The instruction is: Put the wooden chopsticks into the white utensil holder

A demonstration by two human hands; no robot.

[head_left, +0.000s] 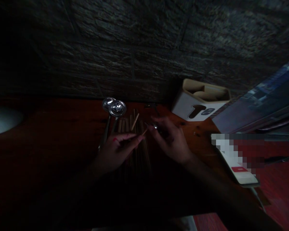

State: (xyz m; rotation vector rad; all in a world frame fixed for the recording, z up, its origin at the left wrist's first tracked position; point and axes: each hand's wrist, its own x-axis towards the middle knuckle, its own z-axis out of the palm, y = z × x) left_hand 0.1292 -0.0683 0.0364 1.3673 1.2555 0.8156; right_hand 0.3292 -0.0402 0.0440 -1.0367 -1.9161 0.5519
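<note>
The scene is very dark. My left hand (118, 149) is closed around a wooden chopstick (135, 122) whose tip sticks up and to the right. My right hand (170, 139) is curled, pinching a small shiny metal thing (155, 126) that I cannot make out. Both hands hover over a bunch of wooden chopsticks (135, 144) lying on the reddish-brown table (62, 134). Two metal skimmer ladles (115, 108) lie just left of the chopsticks, bowls toward the wall.
A white cutlery holder (199, 101) with compartments stands at the back right by the dark brick wall (135, 48). A white flat box (238, 160) lies at the right near a red cloth (279, 192). A pale round object (2, 120) is at the far left.
</note>
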